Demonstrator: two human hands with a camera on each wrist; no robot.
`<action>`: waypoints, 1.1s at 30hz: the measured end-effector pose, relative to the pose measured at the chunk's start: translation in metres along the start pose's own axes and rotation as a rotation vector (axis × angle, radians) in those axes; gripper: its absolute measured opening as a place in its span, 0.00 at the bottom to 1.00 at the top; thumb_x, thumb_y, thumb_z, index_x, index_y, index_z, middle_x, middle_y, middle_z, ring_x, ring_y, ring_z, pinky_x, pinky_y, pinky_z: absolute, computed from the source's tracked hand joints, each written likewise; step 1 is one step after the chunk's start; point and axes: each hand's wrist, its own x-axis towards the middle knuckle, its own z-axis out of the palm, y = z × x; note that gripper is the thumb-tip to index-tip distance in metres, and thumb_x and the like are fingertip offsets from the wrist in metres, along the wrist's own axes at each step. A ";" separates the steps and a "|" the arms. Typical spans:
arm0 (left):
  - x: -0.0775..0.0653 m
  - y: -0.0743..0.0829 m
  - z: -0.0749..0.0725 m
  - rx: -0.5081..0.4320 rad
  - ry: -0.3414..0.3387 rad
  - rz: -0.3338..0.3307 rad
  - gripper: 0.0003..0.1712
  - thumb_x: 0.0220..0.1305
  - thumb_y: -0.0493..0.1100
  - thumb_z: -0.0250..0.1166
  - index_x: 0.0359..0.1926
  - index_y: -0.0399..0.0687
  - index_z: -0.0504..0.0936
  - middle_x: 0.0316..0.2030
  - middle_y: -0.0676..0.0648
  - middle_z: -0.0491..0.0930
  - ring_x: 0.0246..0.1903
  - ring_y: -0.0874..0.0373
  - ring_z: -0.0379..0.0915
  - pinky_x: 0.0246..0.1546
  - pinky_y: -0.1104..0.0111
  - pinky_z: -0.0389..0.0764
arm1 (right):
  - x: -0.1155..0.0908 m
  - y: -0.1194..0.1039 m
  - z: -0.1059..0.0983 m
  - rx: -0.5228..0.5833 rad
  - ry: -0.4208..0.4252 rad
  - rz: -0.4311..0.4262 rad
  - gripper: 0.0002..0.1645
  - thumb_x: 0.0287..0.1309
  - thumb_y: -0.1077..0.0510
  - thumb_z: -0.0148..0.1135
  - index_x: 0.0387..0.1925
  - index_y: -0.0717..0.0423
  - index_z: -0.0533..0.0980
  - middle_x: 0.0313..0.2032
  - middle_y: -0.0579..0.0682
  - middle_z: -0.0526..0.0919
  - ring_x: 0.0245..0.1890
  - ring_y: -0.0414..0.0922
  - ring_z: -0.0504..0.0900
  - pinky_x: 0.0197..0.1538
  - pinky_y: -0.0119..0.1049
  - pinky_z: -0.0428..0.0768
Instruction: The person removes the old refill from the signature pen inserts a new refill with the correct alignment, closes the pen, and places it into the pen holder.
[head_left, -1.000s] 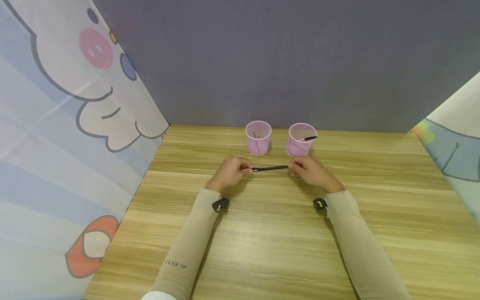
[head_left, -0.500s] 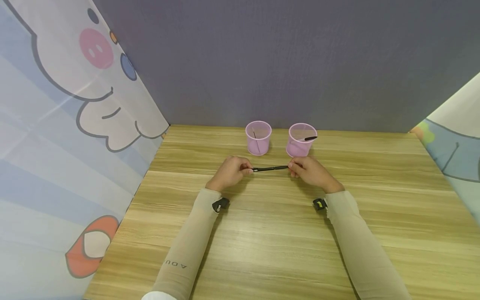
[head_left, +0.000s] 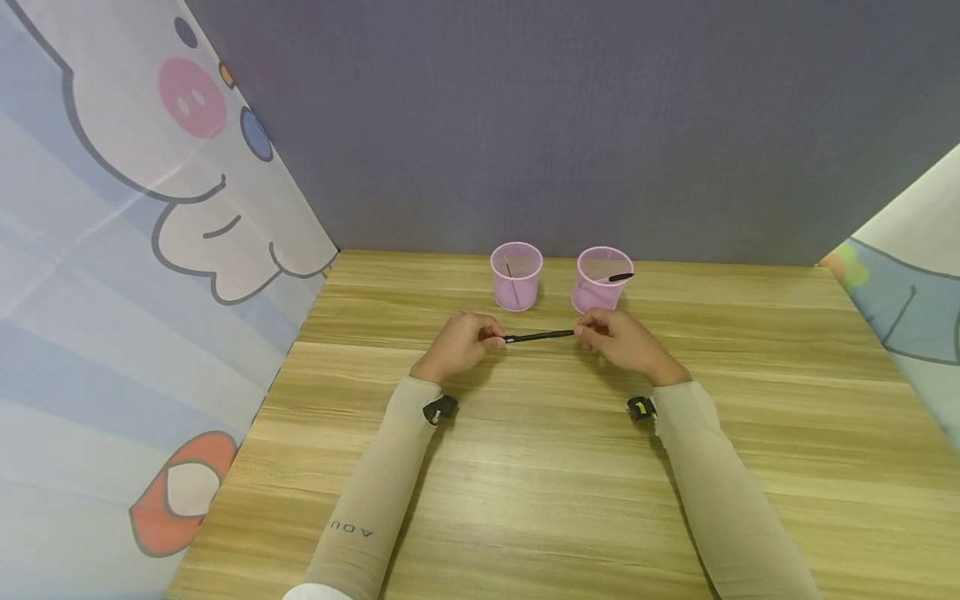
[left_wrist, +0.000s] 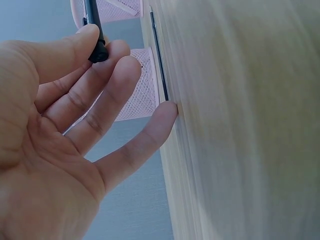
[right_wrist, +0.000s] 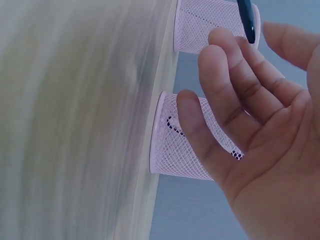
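Observation:
In the head view my left hand [head_left: 461,343] pinches one end of a slim black pen [head_left: 538,336] between thumb and fingers, and the pen points to the right. The left wrist view shows the thumb pressed on the pen's end [left_wrist: 95,37]. At the pen's other end is my right hand [head_left: 617,342]. In the right wrist view its thumb and fingers stand apart around the pen's tip [right_wrist: 251,35], with a gap on both sides. A thin dark rod [left_wrist: 159,57] with a pale tip lies along the table near my left little finger.
Two pink mesh cups stand behind the hands. The left cup [head_left: 517,292] holds a thin dark stick. From the right cup [head_left: 592,297] a black-ended pen [head_left: 621,277] leans out. A grey wall [head_left: 570,125] rises behind the wooden table [head_left: 540,500].
My right hand has shifted slightly upward at the pen's end, and the pen has tilted and turned a little. My left hand has stayed in place.

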 end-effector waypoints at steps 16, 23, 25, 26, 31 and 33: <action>-0.001 0.000 0.000 -0.008 0.008 0.004 0.03 0.67 0.41 0.70 0.37 0.48 0.89 0.28 0.53 0.87 0.28 0.64 0.78 0.36 0.69 0.79 | 0.001 -0.001 0.001 -0.004 0.022 -0.036 0.03 0.67 0.65 0.63 0.41 0.62 0.80 0.31 0.53 0.84 0.30 0.43 0.79 0.33 0.31 0.80; -0.001 0.001 0.000 -0.002 0.000 -0.003 0.03 0.68 0.41 0.69 0.37 0.48 0.89 0.28 0.53 0.87 0.28 0.64 0.78 0.35 0.69 0.79 | 0.001 0.002 0.002 0.001 0.009 -0.020 0.04 0.69 0.65 0.61 0.41 0.62 0.80 0.31 0.53 0.84 0.30 0.44 0.80 0.33 0.32 0.80; -0.001 0.001 -0.001 -0.003 -0.002 -0.003 0.04 0.68 0.42 0.69 0.37 0.48 0.89 0.28 0.53 0.87 0.28 0.63 0.78 0.35 0.69 0.79 | 0.001 0.002 0.002 0.003 0.003 -0.021 0.04 0.69 0.65 0.61 0.41 0.62 0.80 0.31 0.53 0.84 0.30 0.45 0.80 0.33 0.32 0.81; -0.001 0.002 -0.001 -0.003 -0.003 -0.004 0.04 0.68 0.41 0.69 0.37 0.48 0.89 0.28 0.53 0.87 0.28 0.63 0.78 0.35 0.69 0.79 | 0.000 0.002 0.002 0.007 0.001 -0.021 0.04 0.70 0.65 0.61 0.40 0.62 0.80 0.31 0.53 0.84 0.30 0.45 0.80 0.33 0.32 0.81; 0.000 0.003 -0.001 0.006 -0.008 -0.013 0.04 0.68 0.42 0.69 0.37 0.48 0.88 0.28 0.53 0.87 0.29 0.63 0.78 0.36 0.69 0.79 | -0.001 0.000 0.001 0.016 -0.006 -0.018 0.05 0.71 0.63 0.60 0.40 0.61 0.79 0.31 0.53 0.84 0.30 0.47 0.81 0.34 0.33 0.81; 0.000 0.003 -0.001 0.008 -0.009 -0.016 0.04 0.68 0.41 0.69 0.37 0.48 0.88 0.29 0.53 0.87 0.29 0.63 0.78 0.36 0.69 0.79 | -0.001 0.000 0.001 0.018 -0.009 -0.013 0.05 0.72 0.62 0.59 0.40 0.61 0.79 0.31 0.53 0.84 0.30 0.47 0.81 0.34 0.33 0.81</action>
